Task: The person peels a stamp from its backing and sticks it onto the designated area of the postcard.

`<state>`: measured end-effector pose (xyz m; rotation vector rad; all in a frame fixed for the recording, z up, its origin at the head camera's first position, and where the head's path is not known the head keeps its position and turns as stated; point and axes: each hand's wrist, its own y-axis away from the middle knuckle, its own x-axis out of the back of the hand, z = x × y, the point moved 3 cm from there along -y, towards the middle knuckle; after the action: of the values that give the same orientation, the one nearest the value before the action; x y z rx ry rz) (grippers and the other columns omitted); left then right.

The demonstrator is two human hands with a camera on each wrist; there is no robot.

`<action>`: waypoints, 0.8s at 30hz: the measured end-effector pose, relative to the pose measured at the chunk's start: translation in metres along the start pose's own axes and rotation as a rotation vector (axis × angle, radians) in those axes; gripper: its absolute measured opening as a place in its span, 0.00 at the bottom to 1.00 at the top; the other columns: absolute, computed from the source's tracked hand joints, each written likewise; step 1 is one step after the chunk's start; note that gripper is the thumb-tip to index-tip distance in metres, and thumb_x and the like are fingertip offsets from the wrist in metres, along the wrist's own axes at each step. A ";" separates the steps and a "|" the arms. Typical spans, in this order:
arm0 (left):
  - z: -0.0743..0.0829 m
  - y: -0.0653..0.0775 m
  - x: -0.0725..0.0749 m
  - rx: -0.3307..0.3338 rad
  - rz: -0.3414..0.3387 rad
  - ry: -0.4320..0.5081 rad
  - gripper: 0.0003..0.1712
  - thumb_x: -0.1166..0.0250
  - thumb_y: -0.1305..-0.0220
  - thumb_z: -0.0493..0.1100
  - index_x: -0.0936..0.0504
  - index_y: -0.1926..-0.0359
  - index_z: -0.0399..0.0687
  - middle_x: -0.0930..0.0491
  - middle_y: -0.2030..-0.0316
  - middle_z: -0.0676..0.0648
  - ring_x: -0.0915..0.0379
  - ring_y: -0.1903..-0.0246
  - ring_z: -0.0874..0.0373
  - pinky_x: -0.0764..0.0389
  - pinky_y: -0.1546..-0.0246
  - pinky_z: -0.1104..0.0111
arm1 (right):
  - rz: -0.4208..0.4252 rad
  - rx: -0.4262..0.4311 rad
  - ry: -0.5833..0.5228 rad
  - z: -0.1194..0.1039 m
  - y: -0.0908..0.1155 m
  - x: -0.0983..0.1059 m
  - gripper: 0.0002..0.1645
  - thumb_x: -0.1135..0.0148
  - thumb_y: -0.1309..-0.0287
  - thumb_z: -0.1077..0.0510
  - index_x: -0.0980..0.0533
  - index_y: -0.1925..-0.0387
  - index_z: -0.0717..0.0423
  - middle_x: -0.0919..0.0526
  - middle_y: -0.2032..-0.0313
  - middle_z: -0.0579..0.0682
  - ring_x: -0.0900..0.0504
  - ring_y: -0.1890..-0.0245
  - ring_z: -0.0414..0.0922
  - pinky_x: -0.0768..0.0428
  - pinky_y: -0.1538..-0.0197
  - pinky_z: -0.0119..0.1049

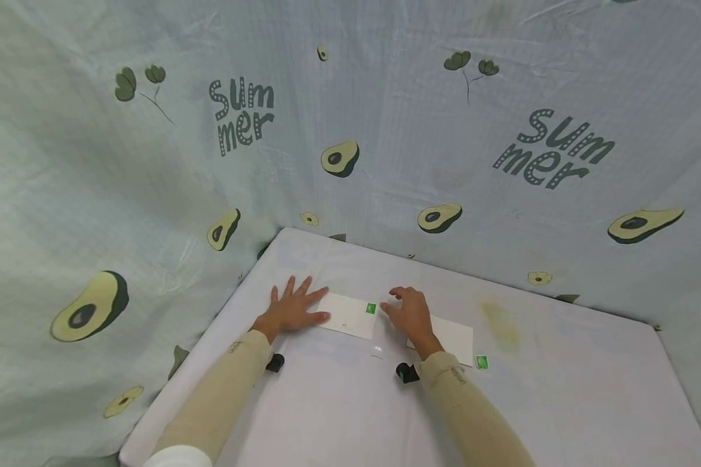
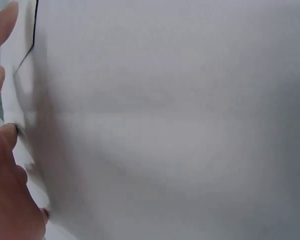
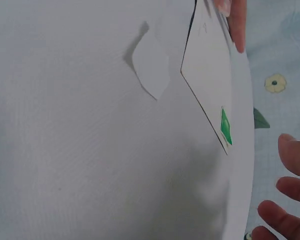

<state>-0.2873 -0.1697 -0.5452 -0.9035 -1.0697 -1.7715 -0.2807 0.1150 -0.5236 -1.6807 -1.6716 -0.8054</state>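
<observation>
A white envelope (image 1: 350, 316) lies flat on the table with a green stamp (image 1: 370, 308) at its upper right corner. My left hand (image 1: 292, 309) rests beside and on its left end, fingers spread, thumb on the paper. Just right of the envelope hovers my right hand (image 1: 410, 316), its fingers loosely bent and holding nothing. The right wrist view shows those fingers (image 3: 285, 220) apart from the stamp (image 3: 226, 126). Partly hidden behind my right hand and wrist is a second white envelope (image 1: 452, 338). A second green stamp (image 1: 481, 362) lies by its lower right corner.
A small scrap of whitish paper (image 1: 376, 352) lies on the white table (image 1: 339, 402) below the first envelope. Cloth printed with avocados (image 1: 340, 159) hangs behind the table and along its left side. A black wrist camera (image 1: 407, 373) sits on my right wrist.
</observation>
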 end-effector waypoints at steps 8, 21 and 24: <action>0.025 0.002 0.010 -0.057 0.079 0.023 0.46 0.46 0.30 0.75 0.45 0.18 0.69 0.58 0.15 0.44 0.79 0.17 0.33 0.72 0.24 0.27 | -0.018 0.081 0.171 0.000 0.004 0.005 0.37 0.37 0.29 0.41 0.31 0.26 0.52 0.32 0.25 0.58 0.37 0.24 0.61 0.37 0.25 0.69; 0.063 0.009 0.032 -0.135 0.126 -0.026 0.46 0.50 0.30 0.77 0.48 0.17 0.72 0.61 0.14 0.46 0.78 0.17 0.31 0.73 0.26 0.25 | -0.038 0.166 0.356 -0.008 0.008 0.032 0.43 0.54 0.24 0.31 0.44 0.18 0.47 0.47 0.17 0.58 0.50 0.18 0.65 0.54 0.25 0.79; 0.073 0.012 0.038 -0.137 0.137 -0.046 0.46 0.50 0.29 0.77 0.49 0.17 0.72 0.62 0.14 0.47 0.79 0.17 0.31 0.73 0.26 0.25 | -0.041 0.163 0.365 -0.009 0.009 0.039 0.45 0.56 0.25 0.29 0.46 0.17 0.45 0.50 0.16 0.57 0.53 0.17 0.65 0.57 0.24 0.79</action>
<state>-0.2795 -0.1174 -0.4811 -1.0799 -0.9003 -1.7329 -0.2713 0.1314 -0.4874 -1.3029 -1.4771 -0.9078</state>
